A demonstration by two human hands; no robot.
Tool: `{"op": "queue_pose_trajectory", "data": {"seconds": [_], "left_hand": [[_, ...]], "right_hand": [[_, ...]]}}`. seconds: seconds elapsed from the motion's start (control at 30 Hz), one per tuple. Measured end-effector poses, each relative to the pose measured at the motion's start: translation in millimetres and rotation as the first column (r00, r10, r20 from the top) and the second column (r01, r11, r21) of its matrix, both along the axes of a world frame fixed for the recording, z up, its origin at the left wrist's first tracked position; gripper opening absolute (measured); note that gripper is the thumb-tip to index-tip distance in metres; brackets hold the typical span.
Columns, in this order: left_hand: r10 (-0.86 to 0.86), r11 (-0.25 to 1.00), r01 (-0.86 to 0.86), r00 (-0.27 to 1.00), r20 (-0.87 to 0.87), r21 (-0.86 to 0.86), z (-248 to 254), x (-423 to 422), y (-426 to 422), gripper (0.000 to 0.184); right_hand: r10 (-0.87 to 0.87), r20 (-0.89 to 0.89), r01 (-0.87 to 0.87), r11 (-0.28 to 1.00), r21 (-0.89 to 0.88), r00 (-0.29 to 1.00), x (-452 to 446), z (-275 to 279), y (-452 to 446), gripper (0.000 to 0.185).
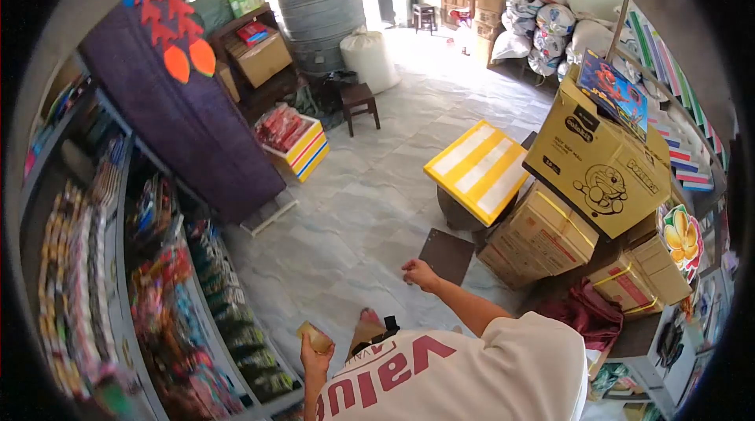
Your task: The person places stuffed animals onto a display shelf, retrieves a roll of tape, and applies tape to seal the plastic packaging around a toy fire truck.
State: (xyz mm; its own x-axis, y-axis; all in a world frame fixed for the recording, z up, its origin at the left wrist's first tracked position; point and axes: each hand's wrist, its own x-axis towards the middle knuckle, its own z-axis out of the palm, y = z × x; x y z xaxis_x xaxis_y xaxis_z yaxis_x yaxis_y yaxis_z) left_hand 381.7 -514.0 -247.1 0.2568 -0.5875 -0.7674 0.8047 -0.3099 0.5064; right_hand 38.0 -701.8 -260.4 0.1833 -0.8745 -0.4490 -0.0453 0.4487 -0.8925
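Note:
Low in the view, my left hand [315, 357] is closed around a small yellowish-tan block [316, 336], perhaps a roll of tape or a sponge; its exact kind is unclear. My right hand [421, 274] reaches forward over the floor with curled fingers, and whether something small is in them cannot be made out. Just beyond it a flat dark brown board [447, 257] lies on the tiles. A yellow and white striped lid or box top [478, 172] stands farther forward, apart from both hands.
Shelves of packaged goods [169, 303] line the left. Stacked cartons [538, 237] and a Doraemon box [599, 161] stand on the right. Ahead are a striped box of red packets [292, 141], a dark stool [359, 107], a white sack [368, 61] and a large grey tank [316, 12].

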Motion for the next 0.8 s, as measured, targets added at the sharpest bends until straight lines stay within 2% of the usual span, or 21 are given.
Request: {"op": "queue_pose_trajectory", "data": {"seconds": [0.03, 0.07, 0.13, 0.27, 0.33, 0.37, 0.4, 0.43, 0.47, 0.53, 0.57, 0.6, 0.67, 0.7, 0.73, 0.8], "left_hand": [[-0.026, 1.0, 0.026, 1.0, 0.0, -0.003, 1, 15, -26, 0.055], [-0.043, 0.999, 0.043, 0.999, 0.011, 0.031, 2, 27, -54, 0.054], [-0.088, 0.995, 0.087, 0.996, 0.013, 0.057, 4, 44, -118, 0.054], [-0.281, 0.96, 0.279, 0.958, 0.051, 0.031, 20, 50, -243, 0.053], [-0.389, 0.921, 0.387, 0.916, 0.093, 0.048, 35, 36, -310, 0.052], [-0.458, 0.887, 0.461, 0.885, 0.082, -0.016, 34, 32, -344, 0.052], [-0.478, 0.877, 0.481, 0.875, 0.08, -0.016, 31, 25, -377, 0.052], [-0.505, 0.861, 0.508, 0.859, 0.085, -0.021, 27, 17, -411, 0.051], [-0.529, 0.845, 0.533, 0.844, 0.091, -0.03, 23, 8, -445, 0.05], [-0.586, 0.808, 0.589, 0.807, 0.072, -0.018, -17, -4, -515, 0.049], [-0.63, 0.776, 0.631, 0.775, 0.058, 0.004, -35, -4, -541, 0.048], [-0.637, 0.77, 0.638, 0.768, 0.062, 0.003, -42, -6, -565, 0.048], [-0.716, 0.697, 0.706, 0.679, 0.161, 0.126, -57, -18, -613, 0.048], [-0.742, 0.67, 0.725, 0.651, 0.161, 0.158, -76, -13, -638, 0.051], [-0.75, 0.661, 0.733, 0.642, 0.16, 0.157, -85, -11, -661, 0.051], [-0.781, 0.623, 0.725, 0.56, 0.277, 0.292, -100, -2, -697, 0.051]], "right_hand": [[0.0, 0.091, -0.013, 0.991, 0.134, 0.996, 2, 1, -18, 0.022], [-0.025, 0.084, 0.014, 0.991, 0.129, 0.996, 6, 1, -32, 0.022], [-0.212, 0.235, 0.158, 0.96, 0.229, 0.948, 10, 6, -60, 0.018], [-0.302, 0.219, 0.255, 0.942, 0.219, 0.928, 6, 52, -98, 0.02], [-0.257, -0.036, 0.259, 0.957, 0.131, 0.966, -6, 64, -121, 0.025], [-0.281, -0.038, 0.283, 0.95, 0.134, 0.959, -14, 53, -132, 0.025], [-0.297, -0.205, 0.309, 0.951, 0.029, 0.932, -21, 37, -142, 0.031], [-0.318, -0.365, 0.312, 0.947, -0.077, 0.875, -28, 25, -153, 0.039], [-0.335, -0.366, 0.328, 0.941, -0.082, 0.868, -35, 14, -169, 0.039], [-0.443, -0.557, 0.415, 0.891, -0.186, 0.703, -50, -3, -197, 0.056], [-0.425, -0.619, 0.434, 0.889, -0.146, 0.661, -64, -44, -216, 0.062], [-0.433, -0.616, 0.443, 0.884, -0.147, 0.659, -68, -44, -238, 0.062], [-0.428, -0.659, 0.486, 0.868, -0.107, 0.619, -88, -33, -289, 0.061], [-0.453, -0.696, 0.408, 0.879, -0.246, 0.558, -98, -51, -317, 0.058], [-0.46, -0.696, 0.418, 0.874, -0.247, 0.551, -106, -47, -343, 0.058], [-0.435, -0.68, 0.273, 0.9, -0.339, 0.59, -122, -32, -404, 0.051]]}}
